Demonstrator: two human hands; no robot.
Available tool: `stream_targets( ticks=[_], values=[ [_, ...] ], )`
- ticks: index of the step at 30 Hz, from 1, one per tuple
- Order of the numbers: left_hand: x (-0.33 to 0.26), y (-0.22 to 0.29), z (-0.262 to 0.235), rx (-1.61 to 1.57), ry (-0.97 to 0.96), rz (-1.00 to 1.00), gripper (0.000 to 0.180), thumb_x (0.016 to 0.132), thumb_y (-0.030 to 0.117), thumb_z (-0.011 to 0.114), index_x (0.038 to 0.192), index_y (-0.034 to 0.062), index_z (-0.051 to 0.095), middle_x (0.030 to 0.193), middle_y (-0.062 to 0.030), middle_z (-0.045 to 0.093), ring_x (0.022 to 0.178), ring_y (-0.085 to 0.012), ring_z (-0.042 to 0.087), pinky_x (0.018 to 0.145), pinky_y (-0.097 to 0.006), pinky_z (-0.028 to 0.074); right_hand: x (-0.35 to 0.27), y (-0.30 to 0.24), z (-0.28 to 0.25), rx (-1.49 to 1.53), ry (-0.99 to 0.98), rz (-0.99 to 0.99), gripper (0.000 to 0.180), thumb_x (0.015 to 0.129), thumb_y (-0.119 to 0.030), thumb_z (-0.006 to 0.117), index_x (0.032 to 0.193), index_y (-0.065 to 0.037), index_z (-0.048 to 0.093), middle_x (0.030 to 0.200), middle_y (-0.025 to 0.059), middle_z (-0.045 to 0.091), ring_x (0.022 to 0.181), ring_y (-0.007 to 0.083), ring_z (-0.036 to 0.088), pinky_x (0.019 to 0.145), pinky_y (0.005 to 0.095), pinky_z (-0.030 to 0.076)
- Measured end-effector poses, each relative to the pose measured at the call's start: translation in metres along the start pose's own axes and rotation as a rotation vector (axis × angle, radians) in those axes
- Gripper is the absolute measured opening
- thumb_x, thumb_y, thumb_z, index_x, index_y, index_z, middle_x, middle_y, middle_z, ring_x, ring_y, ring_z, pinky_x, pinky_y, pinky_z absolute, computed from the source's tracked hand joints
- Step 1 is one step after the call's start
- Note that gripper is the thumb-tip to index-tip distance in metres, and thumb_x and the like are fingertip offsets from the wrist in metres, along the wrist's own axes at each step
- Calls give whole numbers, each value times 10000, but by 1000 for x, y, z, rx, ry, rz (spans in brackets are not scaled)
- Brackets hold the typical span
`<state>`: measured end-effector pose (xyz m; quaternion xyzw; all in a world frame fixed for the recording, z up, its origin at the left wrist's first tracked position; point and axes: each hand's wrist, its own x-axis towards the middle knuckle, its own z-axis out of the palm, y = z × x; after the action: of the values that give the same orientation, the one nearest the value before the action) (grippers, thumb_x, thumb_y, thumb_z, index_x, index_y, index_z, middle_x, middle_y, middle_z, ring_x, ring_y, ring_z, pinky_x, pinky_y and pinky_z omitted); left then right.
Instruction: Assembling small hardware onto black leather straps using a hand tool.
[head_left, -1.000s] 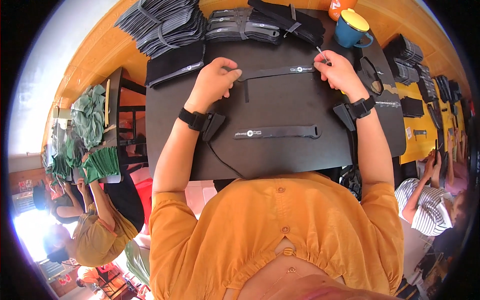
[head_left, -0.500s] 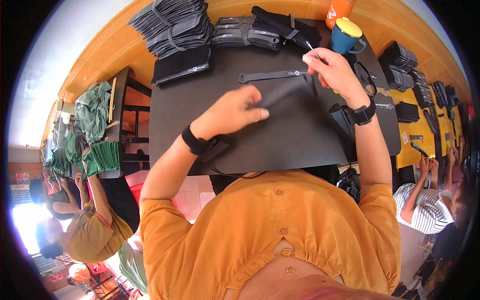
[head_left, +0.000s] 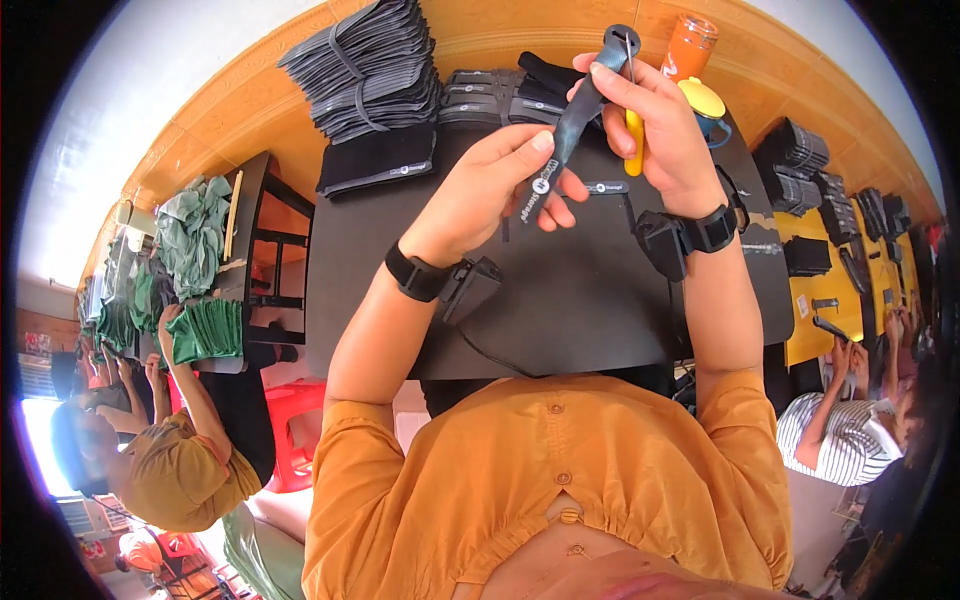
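A dark grey strap point(head_left: 572, 130) with pale lettering and a round hole at its upper end is stretched between my hands above the black table point(head_left: 560, 290). My left hand point(head_left: 480, 190) is closed on its lower part, thumb on top. My right hand point(head_left: 670, 125) pinches the strap near the holed end and also holds a slim metal-shafted tool with a yellow handle point(head_left: 634, 145). The metal tip lies at the hole; whether it passes through I cannot tell. Another strap point(head_left: 605, 188) lies on the table beneath, partly hidden by my hands.
Tall tied stacks of grey folded fabric point(head_left: 375, 75) stand at the back left, beside a banded bundle point(head_left: 475, 98). An orange bottle point(head_left: 692, 48) and a blue mug with a yellow lid point(head_left: 704, 100) stand back right. Other people work at tables on both sides.
Both hands have risen and come closer together. The strap, blurred before, is now held up taut between them, with its holed end at the tool's tip.
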<state>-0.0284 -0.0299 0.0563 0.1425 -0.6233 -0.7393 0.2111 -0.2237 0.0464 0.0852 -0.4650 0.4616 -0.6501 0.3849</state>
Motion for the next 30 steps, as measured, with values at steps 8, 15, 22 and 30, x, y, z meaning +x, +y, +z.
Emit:
stream_targets(
  ticks=[8, 15, 22, 30],
  values=[
    [5, 4, -27, 4, -390, -97, 513, 986, 319, 569, 1343, -38, 473, 1017, -142, 682, 866, -205, 694, 699, -256, 539, 7, 5, 2, -58, -80, 137, 386, 1000, -343, 541, 1215, -31, 612, 830, -7, 596, 493, 30, 422, 457, 182, 304],
    [18, -1, -44, -352, -6, 36, 336, 1025, 218, 508, 1285, 7, 510, 1022, -122, 677, 867, -204, 684, 661, -255, 535, -9, -11, 11, -507, -164, 209, 266, 1006, -287, 502, 968, -49, 615, 700, -8, 563, 560, 59, 511, 507, 223, 407],
    [19, -5, -41, -410, 64, 94, 406, 1048, 270, 444, 1354, 4, 471, 1050, -104, 678, 893, -173, 679, 628, -219, 527, -24, 1, 32, -678, -336, 68, 228, 1018, -230, 502, 944, -40, 604, 639, -5, 554, 528, 73, 524, 489, 229, 416],
    [17, -5, -40, -548, 36, 76, 387, 1040, 280, 472, 1279, -23, 505, 1031, -128, 676, 904, -208, 682, 676, -253, 567, -28, 2, 35, -795, -300, -126, 212, 1010, -210, 512, 950, -34, 614, 627, 18, 553, 515, 93, 530, 483, 254, 423]
  ],
)
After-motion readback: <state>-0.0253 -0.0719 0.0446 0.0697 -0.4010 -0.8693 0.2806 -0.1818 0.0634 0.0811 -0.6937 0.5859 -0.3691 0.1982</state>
